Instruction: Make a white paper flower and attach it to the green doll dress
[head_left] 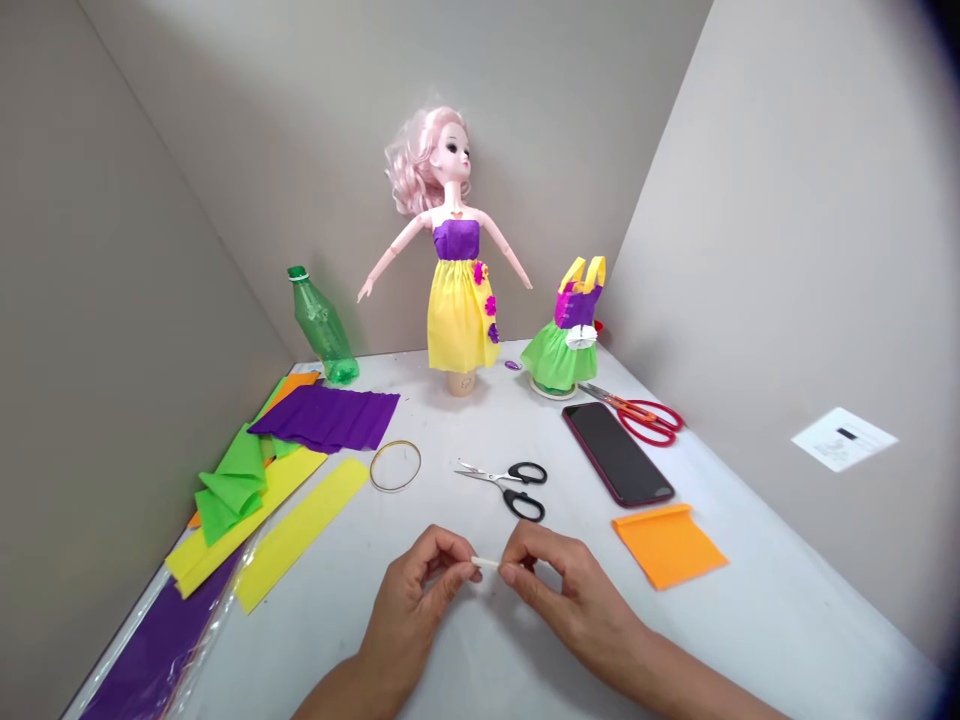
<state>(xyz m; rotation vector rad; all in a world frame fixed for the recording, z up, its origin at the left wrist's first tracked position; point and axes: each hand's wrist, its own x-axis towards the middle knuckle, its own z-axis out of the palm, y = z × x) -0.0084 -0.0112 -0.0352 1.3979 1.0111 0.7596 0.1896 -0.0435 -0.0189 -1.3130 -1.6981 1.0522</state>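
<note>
Between my two hands runs a short, thin white strip (486, 563), its ends pinched in my fingertips. I cannot make out what it is made of. My left hand (420, 600) grips one end between thumb and forefinger, and my right hand (566, 590) pinches the other end the same way. Just beyond my hands, black-handled scissors (517, 480) lie with their blades apart. A thin gold ring-shaped bangle (395, 466) rests to their left. Right of my right hand lies a folded orange crepe paper piece (667, 545).
At the back stands a doll (459, 300) in a purple and yellow dress. A small green and purple dress (566, 330), red-handled scissors (649, 415) and a phone (619, 455) are at right. Left are a green bottle (322, 325), purple paper (330, 418) and a yellow strip (300, 530).
</note>
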